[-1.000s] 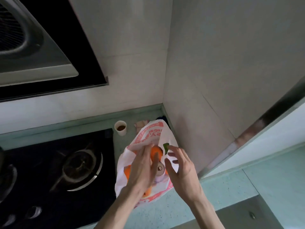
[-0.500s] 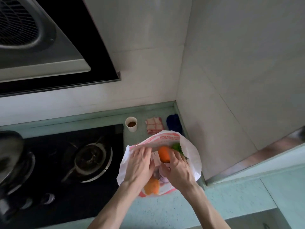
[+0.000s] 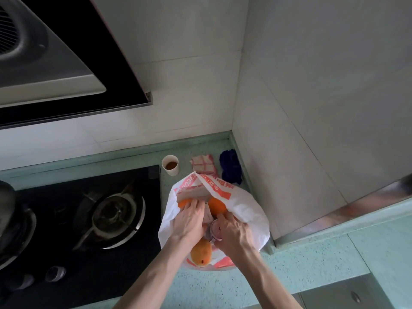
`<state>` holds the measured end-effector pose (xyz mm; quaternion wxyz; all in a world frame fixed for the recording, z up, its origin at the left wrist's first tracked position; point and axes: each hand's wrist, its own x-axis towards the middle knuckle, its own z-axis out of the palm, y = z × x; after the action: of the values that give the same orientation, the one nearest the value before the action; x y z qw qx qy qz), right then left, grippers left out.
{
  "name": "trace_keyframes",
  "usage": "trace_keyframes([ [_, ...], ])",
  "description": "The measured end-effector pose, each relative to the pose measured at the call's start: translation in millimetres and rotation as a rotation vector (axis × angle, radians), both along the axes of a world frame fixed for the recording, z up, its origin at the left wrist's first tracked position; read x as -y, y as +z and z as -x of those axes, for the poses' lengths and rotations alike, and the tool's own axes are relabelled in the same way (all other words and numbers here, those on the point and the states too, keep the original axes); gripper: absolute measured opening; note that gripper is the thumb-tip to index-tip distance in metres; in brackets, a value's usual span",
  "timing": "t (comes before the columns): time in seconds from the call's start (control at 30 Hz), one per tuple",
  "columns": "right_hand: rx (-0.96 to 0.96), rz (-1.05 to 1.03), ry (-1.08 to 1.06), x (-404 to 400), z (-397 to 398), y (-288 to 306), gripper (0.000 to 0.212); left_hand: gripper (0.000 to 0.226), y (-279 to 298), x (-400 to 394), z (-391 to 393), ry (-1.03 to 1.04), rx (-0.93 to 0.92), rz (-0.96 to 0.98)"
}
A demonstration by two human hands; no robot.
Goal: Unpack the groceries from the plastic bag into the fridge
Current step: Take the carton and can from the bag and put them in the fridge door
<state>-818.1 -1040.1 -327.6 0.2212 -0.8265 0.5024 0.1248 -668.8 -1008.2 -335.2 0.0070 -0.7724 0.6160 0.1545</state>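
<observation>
A white plastic bag (image 3: 245, 206) with red print lies open on the green counter (image 3: 301, 264), right of the stove. Inside it I see three oranges: one at the back (image 3: 217, 206), one under my left fingertips (image 3: 184, 202), one at the near edge (image 3: 201, 253). My left hand (image 3: 189, 221) lies flat inside the bag, fingers stretched over the contents. My right hand (image 3: 234, 235) curls around a small pink-topped container (image 3: 215, 230) in the middle of the bag. The fridge is out of view.
A black gas stove (image 3: 89, 219) fills the left, with a range hood (image 3: 55, 63) above. Behind the bag stand a paper cup (image 3: 170, 165) of brown liquid, a red checked cloth (image 3: 204, 165) and a blue cloth (image 3: 230, 166). Tiled walls close the corner on the right.
My right hand has left the back orange and dropped onto the small container. My left hand has reached further into the bag.
</observation>
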Motion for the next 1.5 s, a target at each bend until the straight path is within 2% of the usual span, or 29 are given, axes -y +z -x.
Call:
trace_keyframes([
  [0.17,0.029,0.022,-0.033,-4.5,-1.2,-11.8,0.085,0.074,-4.3,6.9,2.8,0.064,-0.072,-0.032],
  [0.33,0.043,0.075,-0.025,-7.8,6.4,-9.1,0.067,0.070,0.0,5.4,8.3,0.114,-0.062,-0.011],
  [0.43,0.094,0.085,-0.030,-12.6,13.7,-1.5,0.065,0.062,11.6,0.3,11.4,0.136,-0.032,0.032],
  [0.67,0.259,0.222,0.020,-15.1,26.4,53.4,0.056,0.059,69.8,-22.8,10.3,0.179,-0.163,0.229],
  [0.77,0.370,0.192,0.066,-11.5,31.3,90.9,0.057,0.064,106.0,-42.7,6.1,0.205,-0.226,0.329],
  [0.87,0.477,0.147,0.121,-7.8,33.5,129.2,0.055,0.067,139.2,-70.4,-1.9,0.288,-0.325,0.423],
  [1.1,0.769,0.005,0.201,-30.7,8.6,188.9,0.056,0.060,189.7,-155.1,-30.1,0.444,-0.418,0.591],
  [1.3,0.948,-0.001,0.277,-93.3,-43.3,224.1,0.068,0.057,223.5,-250.2,-49.0,0.581,-0.508,0.785],
  [1.5,1.038,-0.150,0.411,-180.6,-101.9,251.1,0.061,0.058,243.5,-370.3,-65.9,0.822,-0.511,1.005],
])
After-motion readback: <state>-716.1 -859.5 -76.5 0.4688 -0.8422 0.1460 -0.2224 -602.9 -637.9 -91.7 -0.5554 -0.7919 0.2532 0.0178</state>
